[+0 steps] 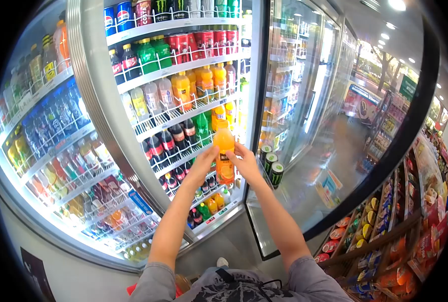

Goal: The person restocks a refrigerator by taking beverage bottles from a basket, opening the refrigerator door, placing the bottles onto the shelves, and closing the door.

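Note:
Upright between my two hands is an orange juice bottle [225, 156] with an orange cap and a dark-printed label. From one side my left hand [206, 160] grips it, fingers wrapped behind. My right hand [244, 162] holds the opposite side, its thumb toward the label. Both arms reach out in front of the open drinks fridge. Just behind the bottle are the wire-fronted shelves, with cola bottles [169, 143] to the left and a green bottle [202, 126] close by. More orange juice bottles [182, 90] stand on the shelf above.
The glass fridge door [309, 151] hangs open on the right. Several dark cans [277, 172] show low beside its frame. Upper shelves hold red cans [203, 43] and green bottles. A closed fridge section [57, 126] is at left. Snack racks [380, 226] line the lower right.

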### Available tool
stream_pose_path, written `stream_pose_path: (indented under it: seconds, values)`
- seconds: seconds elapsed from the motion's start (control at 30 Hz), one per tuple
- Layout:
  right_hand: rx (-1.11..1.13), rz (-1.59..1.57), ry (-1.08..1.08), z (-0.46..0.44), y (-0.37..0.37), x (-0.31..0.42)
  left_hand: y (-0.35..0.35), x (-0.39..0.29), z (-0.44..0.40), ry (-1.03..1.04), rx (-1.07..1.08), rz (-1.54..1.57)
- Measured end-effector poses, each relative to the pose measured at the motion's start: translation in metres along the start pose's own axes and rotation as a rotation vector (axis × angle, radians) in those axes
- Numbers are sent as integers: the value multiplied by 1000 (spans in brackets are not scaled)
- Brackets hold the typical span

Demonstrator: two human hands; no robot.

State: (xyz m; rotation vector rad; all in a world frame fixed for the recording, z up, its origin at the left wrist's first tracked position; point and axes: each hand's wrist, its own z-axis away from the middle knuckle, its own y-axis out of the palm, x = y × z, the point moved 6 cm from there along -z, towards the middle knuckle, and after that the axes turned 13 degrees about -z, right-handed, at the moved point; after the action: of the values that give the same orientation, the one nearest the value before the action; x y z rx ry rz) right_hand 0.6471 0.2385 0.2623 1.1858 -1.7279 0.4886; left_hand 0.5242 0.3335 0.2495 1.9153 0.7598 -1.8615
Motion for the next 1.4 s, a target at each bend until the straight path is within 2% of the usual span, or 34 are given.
stream_pose_path:
  seconds: [0.1, 0.17, 0.23, 0.43, 0.53, 0.7, 0.77, 0.83, 0.9, 0.97, 1.03, 1.2, 1.3, 1.33, 1.4]
  values:
    - [10, -34, -5, -46, 18, -6, -37, -20, -40, 124, 4, -97]
    - [25, -40, -27, -72, 27, -13, -56, -27, -61, 131, -10, -139]
    - [-6, 22, -24, -96, 29, -25, -75, -40, -77, 178, -108, -221]
    - [-27, -41, -55, -147, 45, -24, -106, -61, -117, 175, -48, -178]
    - [-1, -24, -82, -173, 50, -25, -118, -76, -134, 158, -24, -89]
    - [15, 59, -114, -213, 52, -20, -137, -86, -171, 208, -37, -113]
    - [2, 189, -156, -225, 54, -9, -147, -100, -178, 245, -127, -286]
    - [-3, 221, -186, -242, 55, -7, -151, -106, -192, 287, -110, -314]
    - [45, 311, -227, -258, 59, -5, -160, -108, -204, 303, -199, -342]
    - [58, 314, -271, -272, 63, -6, -164, -108, -218, 288, -168, -307]
    - [23, 239, -271, -285, 63, -11, -166, -115, -225, 408, -221, -281]
    - [30, 253, -486, -319, 63, -29, -177, -118, -254, 454, -216, -395]
    - [39, 271, -433, -340, 61, -51, -191, -102, -284, 516, -280, -462]
    - [26, 270, -442, -343, 62, -56, -196, -99, -288, 522, -415, -584]
    - [36, 296, -382, -351, 63, -66, -199, -91, -299, 488, -464, -599]
